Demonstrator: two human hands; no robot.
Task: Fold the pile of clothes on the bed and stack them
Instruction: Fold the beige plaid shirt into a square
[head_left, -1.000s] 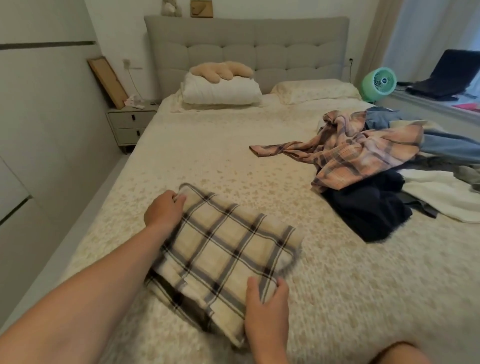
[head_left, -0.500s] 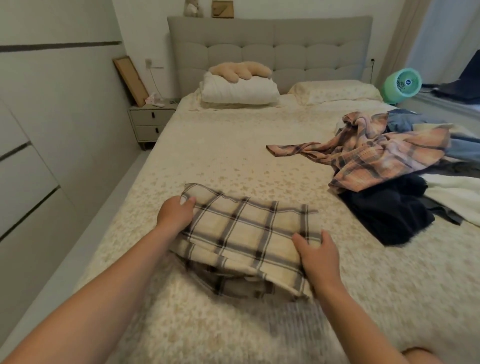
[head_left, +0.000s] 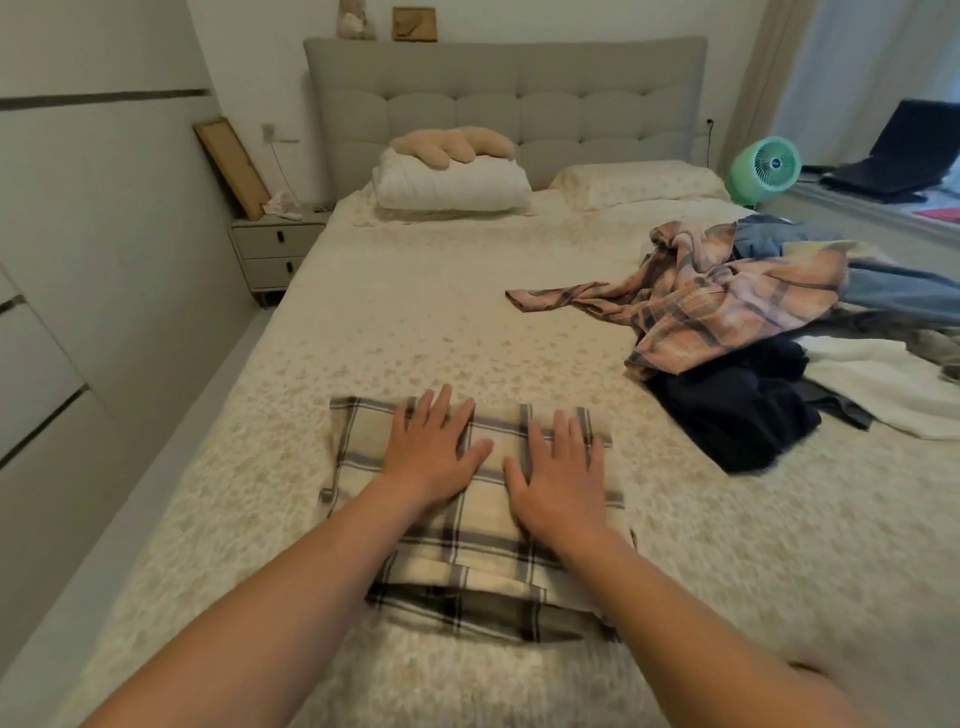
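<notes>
Folded cream plaid garment (head_left: 470, 525) with dark checks lies flat on the bed (head_left: 415, 332), at the near end, well away from the headboard (head_left: 506, 98). Its layers show at the near edge, where a darker plaid fold sticks out from under the top one. Both hands rest palm-down on top of it, side by side with thumbs almost meeting. The left hand (head_left: 434, 449) lies on the garment's left half, fingers straight and slightly spread, pointing toward the headboard; its grip is wide and holds nothing. The right hand (head_left: 558, 475) lies just beside it on the right half, fingers likewise flat and extended, grip wide, pressing on the cloth rather than pinching it. Both bare forearms reach in from the near edge of the view.

To the right of the garment, well apart from it, sits the unfolded pile of clothes (head_left: 779, 332): a pink plaid shirt (head_left: 722, 301) on top with one sleeve trailing toward the middle of the bed, a dark navy piece (head_left: 737, 410) under it, a white piece (head_left: 883, 384) and blue denim (head_left: 904, 291) farther right.

Against the headboard are a rolled white quilt (head_left: 452, 182) with a tan plush toy (head_left: 452, 145) on it and a patterned pillow (head_left: 639, 179). Left of the headboard stands a nightstand (head_left: 275, 249); right of it, a green fan (head_left: 766, 166).
</notes>
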